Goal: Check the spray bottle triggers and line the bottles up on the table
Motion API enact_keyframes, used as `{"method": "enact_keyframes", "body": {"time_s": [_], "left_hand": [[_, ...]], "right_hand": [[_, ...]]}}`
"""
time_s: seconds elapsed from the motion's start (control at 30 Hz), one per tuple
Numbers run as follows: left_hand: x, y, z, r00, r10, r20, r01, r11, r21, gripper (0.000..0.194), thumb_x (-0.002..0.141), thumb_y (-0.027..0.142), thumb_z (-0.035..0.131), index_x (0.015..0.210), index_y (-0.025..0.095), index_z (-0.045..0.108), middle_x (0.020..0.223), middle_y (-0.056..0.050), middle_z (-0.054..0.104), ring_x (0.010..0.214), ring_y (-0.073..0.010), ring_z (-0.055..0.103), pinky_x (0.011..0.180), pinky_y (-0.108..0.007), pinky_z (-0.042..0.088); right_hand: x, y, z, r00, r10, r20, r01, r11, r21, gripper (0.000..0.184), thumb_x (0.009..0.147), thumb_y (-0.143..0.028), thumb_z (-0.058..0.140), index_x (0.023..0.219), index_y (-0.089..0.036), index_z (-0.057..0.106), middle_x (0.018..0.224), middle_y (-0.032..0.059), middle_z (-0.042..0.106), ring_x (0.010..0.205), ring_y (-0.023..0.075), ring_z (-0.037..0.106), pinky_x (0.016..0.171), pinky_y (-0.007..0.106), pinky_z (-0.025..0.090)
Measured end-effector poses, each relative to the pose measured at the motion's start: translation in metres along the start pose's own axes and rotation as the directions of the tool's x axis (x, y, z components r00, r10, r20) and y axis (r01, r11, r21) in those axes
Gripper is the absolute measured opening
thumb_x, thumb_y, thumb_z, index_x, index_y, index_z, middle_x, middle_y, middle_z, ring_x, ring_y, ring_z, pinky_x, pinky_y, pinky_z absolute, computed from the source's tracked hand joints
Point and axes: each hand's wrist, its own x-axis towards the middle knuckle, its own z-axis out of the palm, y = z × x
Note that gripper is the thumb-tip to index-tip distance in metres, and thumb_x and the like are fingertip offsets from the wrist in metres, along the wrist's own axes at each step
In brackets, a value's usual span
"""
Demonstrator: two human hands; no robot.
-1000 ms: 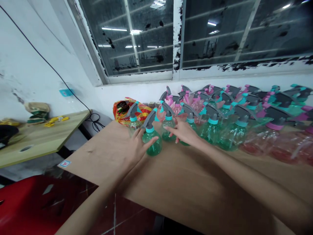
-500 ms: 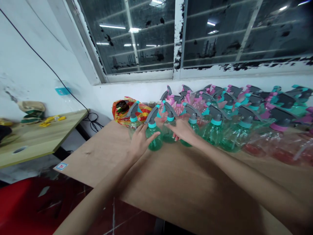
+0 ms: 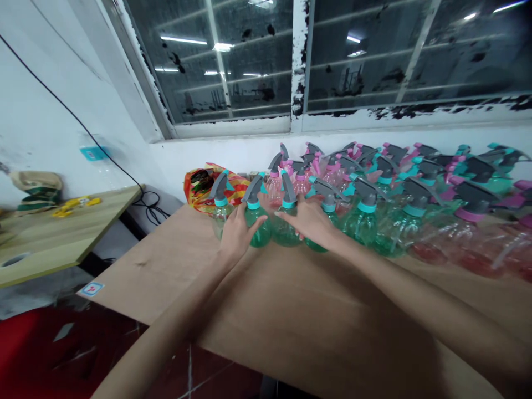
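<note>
Pink- and turquoise-collared spray bottles (image 3: 399, 235) crowd the right side of a brown tabletop (image 3: 166, 260) under a paint-flecked window (image 3: 233, 72), as I see it through the head camera. A red-and-yellow bag (image 3: 239, 191) sits against the wall behind the near row's left end, where a paler bottle (image 3: 220, 217) stands just beyond the left hand (image 3: 235, 231). Close on the other side, a green neighbour (image 3: 331, 215) crowds the right hand (image 3: 312, 219), which partly hides it. Between the hands, two green bottles stand upright, side by side. The left hand is cupped round the first green bottle (image 3: 261, 235), fingers along its side and thumb across its front; the right wraps the second green bottle (image 3: 286, 235), thumb in front. How firmly either hand squeezes, I cannot tell.
</note>
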Motion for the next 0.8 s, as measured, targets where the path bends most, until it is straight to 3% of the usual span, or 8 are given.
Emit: {"method": "enact_keyframes", "body": {"time_s": [0.17, 0.37, 0.57, 0.8], "left_hand": [[-0.001, -0.001, 0.003, 1.000, -0.028, -0.012, 0.028, 1.000, -0.010, 0.052, 0.087, 0.047, 0.059, 0.125, 0.014, 0.047, 0.120, -0.018, 0.064, 0.113, -0.0338, 0.060, 0.092, -0.046, 0.048], [-0.004, -0.001, 0.005, 0.999, -0.032, -0.026, 0.031, 0.999, -0.034, 0.050, 0.088, 0.045, 0.059, 0.127, 0.017, 0.045, 0.123, -0.017, 0.063, 0.117, -0.0332, 0.058, 0.094, -0.048, 0.047], [-0.004, 0.001, 0.007, 0.999, -0.015, -0.050, 0.012, 0.999, -0.050, 0.055, 0.085, 0.042, 0.063, 0.129, 0.014, 0.045, 0.125, -0.018, 0.061, 0.119, -0.0332, 0.056, 0.097, -0.048, 0.046], [-0.025, -0.007, -0.005, 0.978, 0.028, -0.204, -0.050, 0.994, -0.100, 0.071, 0.086, 0.050, 0.059, 0.143, 0.017, 0.033, 0.139, -0.019, 0.050, 0.129, -0.0336, 0.047, 0.103, -0.051, 0.041]], "right_hand": [[-0.007, -0.001, -0.002, 1.000, -0.016, -0.002, 0.016, 0.999, -0.048, 0.064, 0.086, -0.056, 0.052, 0.125, -0.006, 0.048, 0.068, 0.0087, 0.064, 0.058, 0.0215, 0.062, 0.054, 0.033, 0.044], [-0.016, 0.000, 0.001, 0.996, -0.064, -0.067, 0.054, 0.989, -0.137, 0.068, 0.082, -0.063, 0.053, 0.122, -0.008, 0.051, 0.094, 0.0202, 0.067, 0.084, 0.0318, 0.065, 0.062, 0.038, 0.046], [-0.033, -0.005, 0.000, 0.990, -0.111, -0.086, 0.084, 0.960, -0.267, 0.072, 0.081, -0.069, 0.048, 0.118, -0.007, 0.054, 0.083, 0.0174, 0.069, 0.075, 0.0306, 0.066, 0.058, 0.037, 0.043], [-0.061, -0.012, -0.007, 0.989, -0.143, -0.039, 0.116, 0.911, -0.396, 0.073, 0.083, -0.072, 0.042, 0.108, -0.006, 0.060, 0.069, 0.0163, 0.069, 0.066, 0.0308, 0.067, 0.051, 0.034, 0.037]]}}
